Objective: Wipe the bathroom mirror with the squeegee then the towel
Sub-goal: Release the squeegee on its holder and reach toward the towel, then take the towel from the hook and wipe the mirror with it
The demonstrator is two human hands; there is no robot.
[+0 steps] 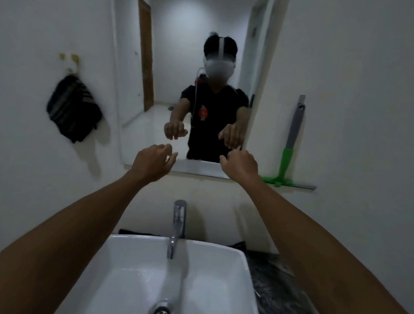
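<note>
The bathroom mirror (pixel 178 58) hangs on the wall straight ahead and reflects a person with both arms stretched out. A squeegee (pixel 289 147) with a grey handle and green head leans upright on the ledge just right of the mirror. A dark striped towel (pixel 73 109) hangs from a hook on the wall left of the mirror. My left hand (pixel 152 163) and my right hand (pixel 240 166) are held out side by side near the mirror's lower edge, fingers loosely curled and apart, holding nothing. The right hand is a short way left of the squeegee head.
A narrow ledge (pixel 303 187) runs under the mirror. Below it stand a chrome tap (pixel 178 225) and a white square basin (pixel 130 280) with a metal drain. A dark patterned countertop (pixel 280 294) lies right of the basin. White walls close in on both sides.
</note>
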